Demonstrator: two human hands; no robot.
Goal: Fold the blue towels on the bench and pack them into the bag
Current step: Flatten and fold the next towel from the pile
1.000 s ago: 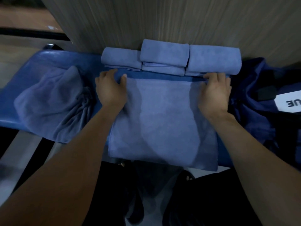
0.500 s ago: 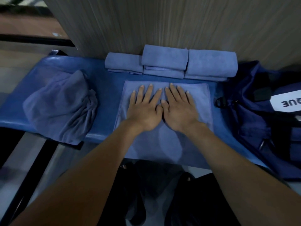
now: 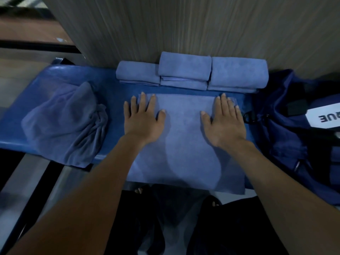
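Note:
A blue towel (image 3: 185, 140) lies flat across the middle of the blue padded bench (image 3: 55, 74), its near edge hanging over the front. My left hand (image 3: 142, 119) presses flat on the towel's left side, fingers straight and spread. On the right side my right hand (image 3: 225, 122) presses flat in the same way. Behind the towel, several folded blue towels (image 3: 185, 70) stand in a row against the wall. A crumpled blue towel (image 3: 64, 122) lies in a heap at the bench's left. The dark blue bag (image 3: 287, 133) sits on the bench's right end.
A wood-grain wall (image 3: 184, 24) rises directly behind the bench. The bag carries a white label (image 3: 325, 116) and a black ring (image 3: 249, 116) near my right hand. My legs and feet show below the bench's front edge.
Earlier both hands gripped the towel's far corners and laid it down. They then pressed side by side at its centre. Now they have slid apart to its left and right sides.

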